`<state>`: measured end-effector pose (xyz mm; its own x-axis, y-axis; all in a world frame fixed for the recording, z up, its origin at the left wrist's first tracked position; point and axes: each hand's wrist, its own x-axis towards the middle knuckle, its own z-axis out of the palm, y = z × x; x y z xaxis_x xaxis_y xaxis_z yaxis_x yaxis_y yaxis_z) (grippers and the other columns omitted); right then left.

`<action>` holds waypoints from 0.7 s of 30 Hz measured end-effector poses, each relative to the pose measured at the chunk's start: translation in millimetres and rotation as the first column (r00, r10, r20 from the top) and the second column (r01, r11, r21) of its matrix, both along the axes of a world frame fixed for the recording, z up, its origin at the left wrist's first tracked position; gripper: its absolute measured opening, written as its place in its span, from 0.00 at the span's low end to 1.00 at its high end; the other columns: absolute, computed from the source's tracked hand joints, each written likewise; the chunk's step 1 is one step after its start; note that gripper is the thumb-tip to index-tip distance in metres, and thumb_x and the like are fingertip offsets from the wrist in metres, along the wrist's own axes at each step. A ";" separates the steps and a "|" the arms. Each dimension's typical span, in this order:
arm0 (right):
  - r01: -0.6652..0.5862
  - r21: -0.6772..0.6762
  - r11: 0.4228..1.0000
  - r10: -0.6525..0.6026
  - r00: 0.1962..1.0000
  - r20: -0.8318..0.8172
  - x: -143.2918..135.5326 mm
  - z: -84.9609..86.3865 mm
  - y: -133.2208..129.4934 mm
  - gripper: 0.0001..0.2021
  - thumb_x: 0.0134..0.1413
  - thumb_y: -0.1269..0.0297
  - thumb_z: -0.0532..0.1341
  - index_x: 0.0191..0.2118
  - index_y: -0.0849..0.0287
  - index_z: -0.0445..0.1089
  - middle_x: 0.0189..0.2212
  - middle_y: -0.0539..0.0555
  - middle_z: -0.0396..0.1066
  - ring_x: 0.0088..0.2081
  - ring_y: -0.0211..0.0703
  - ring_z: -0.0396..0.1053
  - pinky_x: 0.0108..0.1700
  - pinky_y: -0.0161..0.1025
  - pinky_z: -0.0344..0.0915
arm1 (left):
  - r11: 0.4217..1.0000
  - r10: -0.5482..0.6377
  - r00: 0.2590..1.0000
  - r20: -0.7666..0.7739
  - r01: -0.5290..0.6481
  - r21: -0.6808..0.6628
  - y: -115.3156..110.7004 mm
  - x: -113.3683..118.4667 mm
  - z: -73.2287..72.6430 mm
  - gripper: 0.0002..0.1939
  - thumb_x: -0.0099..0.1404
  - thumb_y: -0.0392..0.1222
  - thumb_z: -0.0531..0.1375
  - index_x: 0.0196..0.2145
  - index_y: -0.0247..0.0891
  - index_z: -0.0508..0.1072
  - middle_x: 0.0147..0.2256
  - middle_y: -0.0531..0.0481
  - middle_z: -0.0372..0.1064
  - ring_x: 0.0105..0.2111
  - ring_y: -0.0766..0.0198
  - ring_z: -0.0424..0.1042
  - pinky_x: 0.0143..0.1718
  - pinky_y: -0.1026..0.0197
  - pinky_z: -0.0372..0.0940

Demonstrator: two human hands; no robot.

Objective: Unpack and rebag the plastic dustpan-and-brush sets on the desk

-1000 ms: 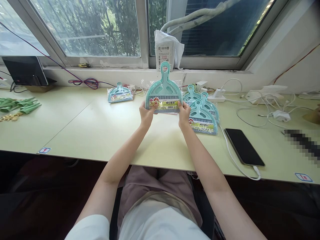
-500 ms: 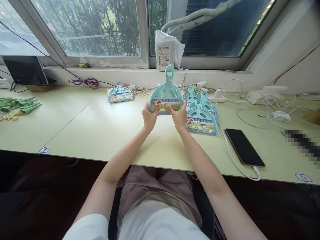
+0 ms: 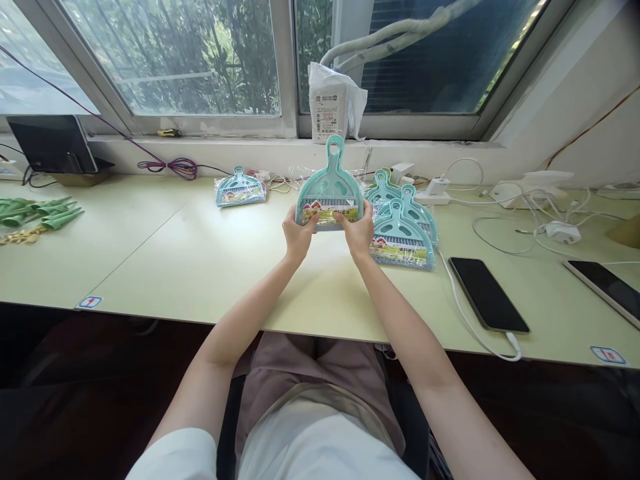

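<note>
Between my hands is a teal dustpan and brush set in a clear plastic wrapper, held upright above the table with its handle pointing up. My left hand grips the lower left corner, thumb on the printed label. On the lower right corner my right hand is closed, its thumb also on the label; the other fingers are behind the pack. Just right of it lie several similar wrapped dustpan sets, overlapping each other. Another wrapped set lies apart at the back left of the table.
A phone on a white cable and a second phone lie at right, below tangled chargers. A tablet stands back left, near green cone-shaped pieces. A white parcel rests on the windowsill.
The held dustpan set has shifted very slightly left and its handle tip is a little lower. Both hands keep their grip on it.
</note>
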<state>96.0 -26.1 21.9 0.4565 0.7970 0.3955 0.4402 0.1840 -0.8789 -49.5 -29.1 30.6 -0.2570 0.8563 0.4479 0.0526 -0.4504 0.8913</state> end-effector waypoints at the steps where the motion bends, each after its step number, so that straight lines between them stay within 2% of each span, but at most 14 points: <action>1: -0.002 0.000 1.000 0.002 1.000 -0.002 -0.2 0.1 -0.2 0.40 0.44 0.39 0.65 0.59 0.55 0.57 0.48 0.60 0.72 0.47 0.56 0.70 0.44 0.47 0.65 | 1.000 -0.005 1.000 -0.002 0.005 -0.007 1.0 -0.7 -0.1 0.20 0.50 0.49 0.69 0.38 0.38 0.71 0.33 0.49 0.71 0.30 0.62 0.72 0.22 0.64 0.69; 3: 0.001 0.009 1.000 -0.001 1.000 -0.003 -1.5 -0.9 -0.7 0.40 0.45 0.39 0.64 0.60 0.54 0.57 0.49 0.60 0.71 0.47 0.55 0.70 0.44 0.47 0.65 | 1.000 0.006 1.000 -0.027 -0.007 -0.013 3.8 -2.6 -2.0 0.20 0.50 0.49 0.69 0.37 0.38 0.71 0.32 0.49 0.72 0.31 0.62 0.72 0.26 0.63 0.69; 5: 0.016 0.026 1.000 -0.016 1.000 0.001 -4.0 -3.3 -1.2 0.39 0.46 0.40 0.64 0.60 0.54 0.56 0.51 0.62 0.70 0.49 0.55 0.69 0.46 0.47 0.65 | 0.997 0.069 0.996 -0.059 -0.070 -0.016 7.0 -4.4 -6.8 0.22 0.49 0.48 0.70 0.39 0.40 0.70 0.33 0.49 0.73 0.33 0.60 0.74 0.31 0.61 0.69; 8: 0.053 0.046 0.998 -0.055 0.998 0.035 -9.3 -7.5 -2.6 0.37 0.48 0.43 0.64 0.60 0.54 0.55 0.55 0.63 0.67 0.53 0.56 0.67 0.50 0.50 0.63 | 0.985 0.162 0.984 -0.071 -0.165 -0.041 10.2 -4.8 -16.8 0.31 0.48 0.47 0.72 0.47 0.43 0.65 0.36 0.49 0.74 0.35 0.59 0.75 0.36 0.60 0.68; 12: 0.098 0.056 0.994 -0.103 0.990 0.099 -14.7 -9.3 -6.0 0.34 0.50 0.48 0.64 0.60 0.54 0.55 0.57 0.63 0.65 0.55 0.57 0.65 0.54 0.53 0.60 | 0.986 0.163 0.983 -0.083 -0.166 -0.024 7.4 0.1 -23.5 0.41 0.48 0.48 0.72 0.55 0.47 0.58 0.41 0.47 0.73 0.39 0.56 0.76 0.38 0.58 0.67; 14: 0.111 0.064 0.992 -0.119 0.986 0.120 -16.1 -8.2 -8.2 0.33 0.52 0.49 0.63 0.60 0.54 0.54 0.56 0.63 0.66 0.55 0.57 0.65 0.54 0.54 0.59 | 0.981 0.190 0.975 -0.112 -0.192 -0.003 3.2 3.1 -20.9 0.46 0.48 0.49 0.72 0.59 0.49 0.54 0.44 0.45 0.73 0.43 0.54 0.75 0.42 0.56 0.66; 17: 0.118 0.098 0.988 -0.133 0.976 0.173 -18.3 -6.2 -11.6 0.33 0.54 0.50 0.62 0.62 0.54 0.52 0.56 0.63 0.65 0.56 0.56 0.65 0.54 0.54 0.60 | 0.958 0.265 0.936 -0.233 -0.283 -0.048 -3.8 5.5 -12.4 0.51 0.49 0.49 0.71 0.63 0.51 0.47 0.50 0.44 0.70 0.51 0.52 0.71 0.50 0.52 0.62; 21: 0.132 0.139 0.981 -0.163 0.956 0.243 -21.5 -5.9 -13.9 0.34 0.55 0.51 0.62 0.63 0.55 0.50 0.57 0.63 0.64 0.57 0.56 0.64 0.54 0.53 0.60 | 0.930 0.315 0.872 -0.374 -0.363 -0.063 -7.9 4.7 -4.3 0.53 0.50 0.48 0.70 0.65 0.50 0.43 0.54 0.43 0.68 0.55 0.50 0.68 0.56 0.47 0.56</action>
